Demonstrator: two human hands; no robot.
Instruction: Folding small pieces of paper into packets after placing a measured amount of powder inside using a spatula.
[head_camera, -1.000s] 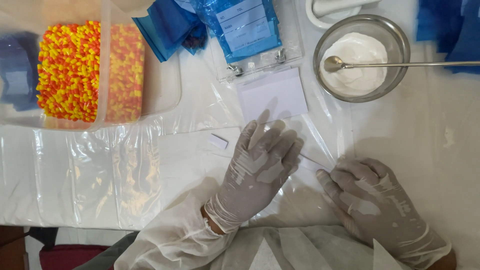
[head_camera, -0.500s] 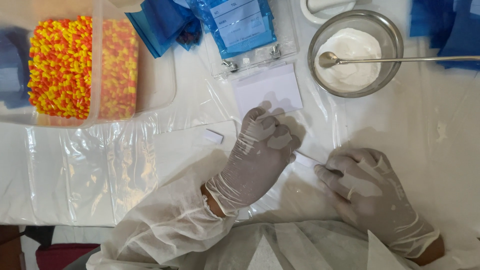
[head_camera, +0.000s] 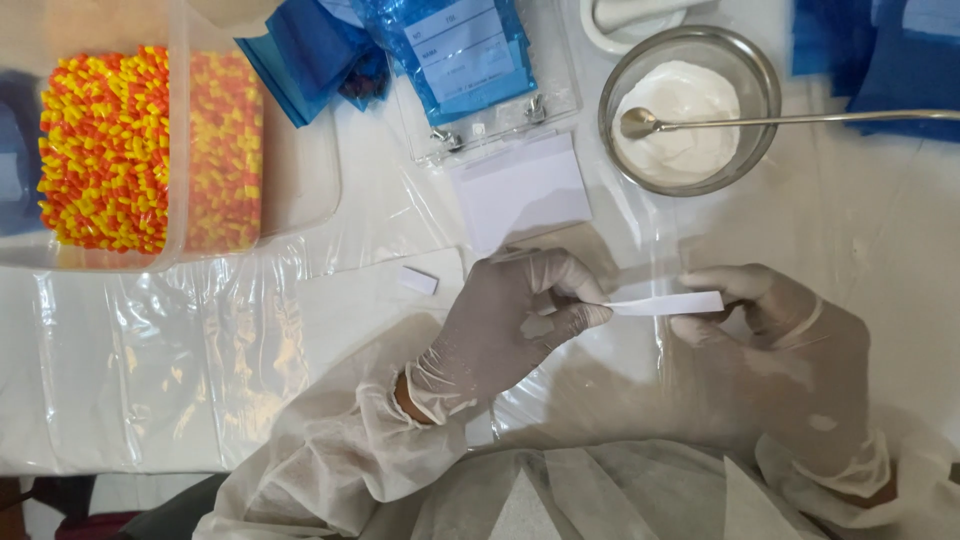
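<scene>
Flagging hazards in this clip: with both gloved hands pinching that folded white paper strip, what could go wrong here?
The folded paper strip is pinched only at its ends by the left hand and right hand, so it might slip or unfold. The spoon handle overhangs the metal bowl of white powder just above the hands; a lifted hand could knock it.

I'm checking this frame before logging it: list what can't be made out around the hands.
- Folded paper strip: both ends hidden inside the left hand and right hand, head view.
- Spoon: handle end cut off by the right edge.
- Mortar: mostly cut off by the top edge.
- Small white piece: too small to identify.
</scene>
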